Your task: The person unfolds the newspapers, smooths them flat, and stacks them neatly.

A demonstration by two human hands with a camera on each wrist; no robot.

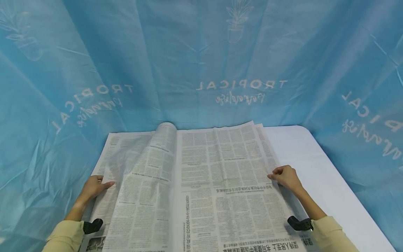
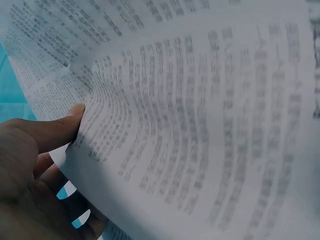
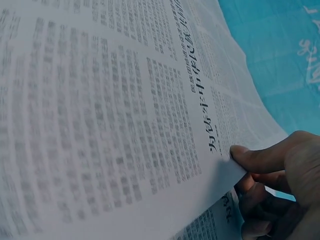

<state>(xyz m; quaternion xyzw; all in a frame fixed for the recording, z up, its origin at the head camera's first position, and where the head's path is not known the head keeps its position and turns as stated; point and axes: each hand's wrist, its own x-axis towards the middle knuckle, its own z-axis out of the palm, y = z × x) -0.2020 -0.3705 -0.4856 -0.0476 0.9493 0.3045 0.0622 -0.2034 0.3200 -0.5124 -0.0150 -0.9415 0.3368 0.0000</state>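
Observation:
A large newspaper [image 1: 201, 175] lies spread over a white table, its print upside down in the head view. My left hand [image 1: 96, 188] pinches the left edge of a page between thumb and fingers; that page [image 2: 190, 125] bulges and curves in the left wrist view. On the other side my right hand [image 1: 287, 177] pinches the right edge of the right-hand page [image 3: 100, 125], thumb on top and fingers beneath. More newspaper sheets lie underneath. Left of the centre fold, the page curls up into a rounded roll [image 1: 165, 131] at its far end.
The white table [image 1: 305, 157] shows along the right side. Blue curtains [image 1: 201, 63] with white lettering hang behind the table and at both sides. A black strap device [image 1: 92, 226] sits on the left wrist, and a similar black strap device [image 1: 299, 223] on the right.

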